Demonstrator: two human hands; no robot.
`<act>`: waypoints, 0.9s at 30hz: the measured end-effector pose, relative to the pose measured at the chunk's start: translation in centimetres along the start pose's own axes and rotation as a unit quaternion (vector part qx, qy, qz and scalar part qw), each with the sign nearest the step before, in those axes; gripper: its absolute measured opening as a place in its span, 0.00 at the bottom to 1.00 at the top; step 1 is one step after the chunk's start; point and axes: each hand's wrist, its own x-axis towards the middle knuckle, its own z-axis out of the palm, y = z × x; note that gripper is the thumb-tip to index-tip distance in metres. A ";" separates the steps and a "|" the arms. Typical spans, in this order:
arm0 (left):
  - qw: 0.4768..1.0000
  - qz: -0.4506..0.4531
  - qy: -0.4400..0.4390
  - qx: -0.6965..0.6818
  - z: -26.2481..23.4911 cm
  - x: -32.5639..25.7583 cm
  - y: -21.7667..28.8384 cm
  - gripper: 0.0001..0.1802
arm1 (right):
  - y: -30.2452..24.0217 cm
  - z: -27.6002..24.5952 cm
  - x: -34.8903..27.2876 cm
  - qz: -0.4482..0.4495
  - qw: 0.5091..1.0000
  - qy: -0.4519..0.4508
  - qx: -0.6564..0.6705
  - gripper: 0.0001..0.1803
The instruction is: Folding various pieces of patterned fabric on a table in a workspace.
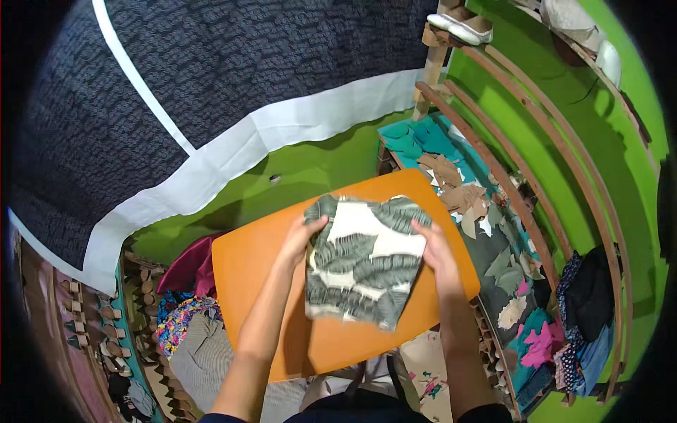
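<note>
While pinched at both side edges, saw folded white cloth with dark grey-green leaf print [363, 261] between bare left hand [293, 245] and bare right hand [439, 250], over orange rectangular table with rounded corners [247, 261]. Logged key relation: cloth directly between both hands, long axis running roughly away from body, only slightly longer than wide as far as could be judged, near end a bit narrower than far end. Found neither hand nearer: left thumb on left edge, right thumb on right edge, both close to far end and at about matching height. Marked bulk of cloth on body side of thumbs, with just a short strip beyond, toward far edge. Read grip as pinching cloth on both sides, thumbs on upper face, other fingers mostly hidden; could not tell finger spread underneath. Noted near edge of cloth as blurred; could not tell for sure whether touching tabletop or hanging just above. Placed cloth over middle and right part of table. Listed nearby: shiny maroon cloth [192, 269] and multicoloured patterned cloth [185, 324] past left side of table, loose brown and tan scraps [462, 197] past right side, dark patterned sheet with white border [282, 56] past far side.
</note>
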 end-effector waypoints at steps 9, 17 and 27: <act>0.986 0.156 -0.052 0.038 -0.7 0.4 6.1 0.17 | -6.2 4.4 1.8 -0.140 0.979 -0.112 -0.095 0.16; 0.988 -0.028 0.050 0.143 -4.2 -9.3 -2.4 0.27 | 6.2 -3.5 -4.9 0.114 0.984 -0.048 -0.129 0.23; 0.959 -0.183 0.007 0.217 -8.4 -17.9 -13.9 0.18 | 11.6 -7.2 -12.0 0.383 0.884 -0.098 -0.249 0.15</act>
